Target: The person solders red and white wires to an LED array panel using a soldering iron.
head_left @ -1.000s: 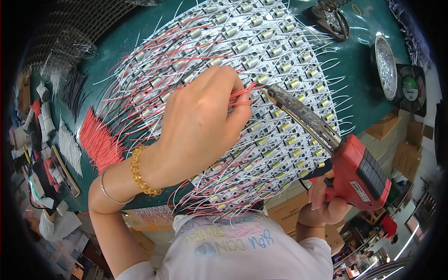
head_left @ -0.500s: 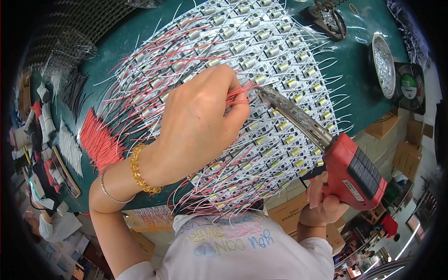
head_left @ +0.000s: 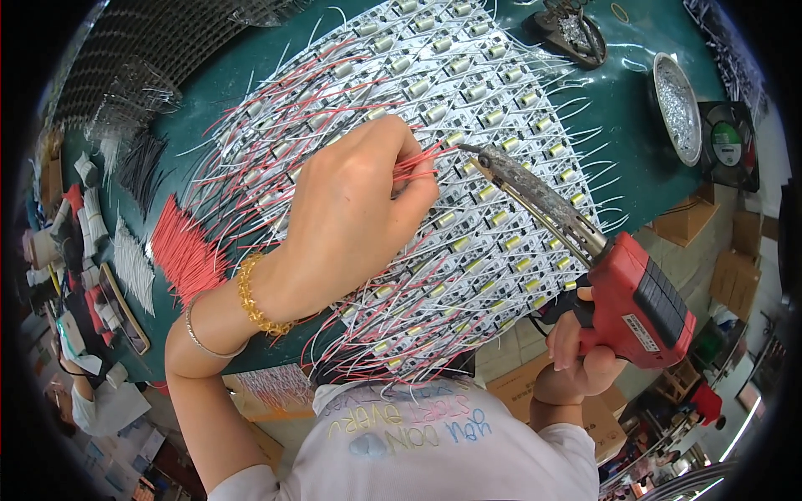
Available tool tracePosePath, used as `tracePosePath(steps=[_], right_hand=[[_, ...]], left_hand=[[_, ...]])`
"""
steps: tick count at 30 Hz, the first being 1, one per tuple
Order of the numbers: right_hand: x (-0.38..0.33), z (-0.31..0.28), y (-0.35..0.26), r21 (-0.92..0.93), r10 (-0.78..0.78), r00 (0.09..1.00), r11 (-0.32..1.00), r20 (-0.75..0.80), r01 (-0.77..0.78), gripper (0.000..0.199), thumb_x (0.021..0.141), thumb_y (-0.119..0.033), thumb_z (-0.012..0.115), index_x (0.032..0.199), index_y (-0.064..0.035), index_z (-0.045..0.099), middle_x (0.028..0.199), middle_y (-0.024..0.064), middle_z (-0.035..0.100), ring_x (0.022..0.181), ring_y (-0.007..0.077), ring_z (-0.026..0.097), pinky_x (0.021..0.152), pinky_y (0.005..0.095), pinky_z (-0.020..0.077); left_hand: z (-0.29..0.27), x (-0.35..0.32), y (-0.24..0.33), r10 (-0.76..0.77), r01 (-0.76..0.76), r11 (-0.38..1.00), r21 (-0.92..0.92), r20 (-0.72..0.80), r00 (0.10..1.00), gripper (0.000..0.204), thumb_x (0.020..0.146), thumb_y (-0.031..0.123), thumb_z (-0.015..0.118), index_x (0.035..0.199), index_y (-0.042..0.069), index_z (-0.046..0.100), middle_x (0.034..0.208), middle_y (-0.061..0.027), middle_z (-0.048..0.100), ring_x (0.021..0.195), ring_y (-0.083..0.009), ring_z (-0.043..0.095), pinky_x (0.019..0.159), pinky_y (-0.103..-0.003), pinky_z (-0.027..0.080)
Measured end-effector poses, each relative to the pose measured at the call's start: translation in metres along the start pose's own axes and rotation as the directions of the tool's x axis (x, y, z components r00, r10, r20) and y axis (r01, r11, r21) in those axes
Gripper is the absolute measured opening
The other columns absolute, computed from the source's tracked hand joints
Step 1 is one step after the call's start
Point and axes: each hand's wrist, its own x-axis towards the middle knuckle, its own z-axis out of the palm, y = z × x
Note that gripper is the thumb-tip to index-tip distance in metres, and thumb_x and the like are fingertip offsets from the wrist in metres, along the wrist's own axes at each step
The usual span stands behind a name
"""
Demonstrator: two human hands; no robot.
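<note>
A white panel of small circuit boards point(head_left: 510, 125) lies before me, dotted with yellow-green cylindrical parts and bristling with white and red wires. Above its middle, my left hand point(head_left: 351, 200) is closed, pinching several red wires point(head_left: 415, 165) whose ends point right. My right hand point(head_left: 585, 359) grips the handle of a red soldering gun point(head_left: 639, 301) at the lower right. Its dark, crusted barrel slants up and left, and the thin tip is over the panel close to the wire ends. Whether the tip touches a board cannot be made out.
Left of the panel lie piles of red wires point(head_left: 185, 255), white wires point(head_left: 134, 267) and black wires point(head_left: 144, 171). At the right stand a metal dish point(head_left: 697, 138) of silvery bits and a black fan point(head_left: 728, 146). A soldering iron stand point(head_left: 564, 37) sits at the back.
The soldering gun has moved slightly right, so its tip now sits a little apart from the red wire ends. My left hand keeps its pinch. The whole view has shifted a little.
</note>
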Motion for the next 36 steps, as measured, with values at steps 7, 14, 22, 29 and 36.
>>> tracePosePath(steps=[7, 14, 22, 29, 36], right_hand=[[0.003, 0.008, -0.004, 0.038, -0.017, 0.999, 0.999, -0.037, 0.019, 0.083, 0.077, -0.059, 0.063, 0.115, 0.0121, 0.044, 0.046, -0.0013, 0.044, 0.036, 0.008, 0.041, 0.036, 0.0211, 0.0334], [-0.001, -0.015, -0.001, 0.112, -0.06, 0.997, 0.992, 0.043, 0.055, 0.079, 0.086, -0.054, 0.055, 0.124, 0.0123, 0.034, 0.048, -0.0018, 0.042, 0.037, 0.009, 0.041, 0.037, 0.0215, 0.0352], [-0.012, -0.013, 0.002, 0.054, -0.038, 0.999, 0.998, 0.022, 0.036, 0.081, 0.085, -0.058, 0.055, 0.123, 0.0107, 0.035, 0.046, -0.0018, 0.044, 0.036, 0.009, 0.042, 0.037, 0.0212, 0.0364], [-0.017, -0.013, 0.003, -0.023, -0.074, 0.996, 0.997, -0.049, 0.073, 0.083, 0.082, -0.061, 0.055, 0.122, 0.009, 0.036, 0.047, -0.0018, 0.046, 0.036, 0.0081, 0.042, 0.037, 0.0214, 0.0355], [-0.018, -0.018, 0.007, 0.014, -0.028, 0.997, 1.0, 0.078, 0.027, 0.08, 0.082, -0.058, 0.057, 0.119, 0.0105, 0.039, 0.049, -0.0001, 0.049, 0.037, 0.0086, 0.043, 0.038, 0.0211, 0.0342]], left_hand=[[-0.01, -0.002, 0.002, 0.087, -0.087, 0.992, 0.089, 0.001, 0.996, 0.007, 0.085, 0.004, 0.061, 0.081, -0.001, 0.058, 0.062, -0.0069, 0.056, 0.052, -0.0105, 0.05, 0.048, -0.026, 0.04], [-0.065, -0.011, 0.024, -0.048, 0.05, 0.999, 0.002, -0.186, 0.981, 0.005, 0.088, 0.005, 0.057, 0.086, 0.0, 0.056, 0.065, -0.0081, 0.056, 0.054, -0.0171, 0.053, 0.048, -0.027, 0.04], [-0.007, -0.011, 0.011, 0.176, -0.177, 0.984, 0.039, 0.022, 0.984, 0.008, 0.084, 0.004, 0.063, 0.086, 0.0, 0.057, 0.067, -0.0072, 0.056, 0.055, -0.0132, 0.053, 0.053, -0.025, 0.042], [0.007, -0.011, 0.007, 0.112, -0.113, 0.989, 0.1, 0.021, 0.994, 0.009, 0.08, 0.005, 0.066, 0.082, 0.0, 0.058, 0.069, -0.0079, 0.059, 0.057, -0.0164, 0.056, 0.052, -0.027, 0.044], [0.007, -0.007, 0.006, -0.006, 0.007, 1.0, -0.012, 0.035, 0.999, 0.01, 0.079, 0.004, 0.067, 0.079, -0.002, 0.059, 0.067, -0.0075, 0.061, 0.056, -0.0117, 0.057, 0.053, -0.025, 0.044]])
